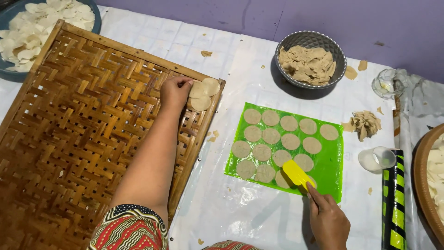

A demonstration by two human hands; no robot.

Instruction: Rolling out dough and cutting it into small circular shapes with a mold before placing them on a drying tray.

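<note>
My left hand (175, 91) reaches onto the far right corner of a woven bamboo tray (83, 129), fingers on a round dough disc (199, 90) among three discs laid there. My right hand (327, 221) holds a yellow scraper (298, 174), its blade on the near edge of a green sheet (331, 162). That sheet carries several flat round dough discs (271, 135) in rows.
A grey bowl of dough scraps (311, 59) stands behind the sheet. A blue dish of white chips (27, 28) is at far left. A scrap pile (365, 123), small plastic cup (377, 159), glass cup (387, 83), striped roll (393, 199) and brown basket (425, 185) lie right.
</note>
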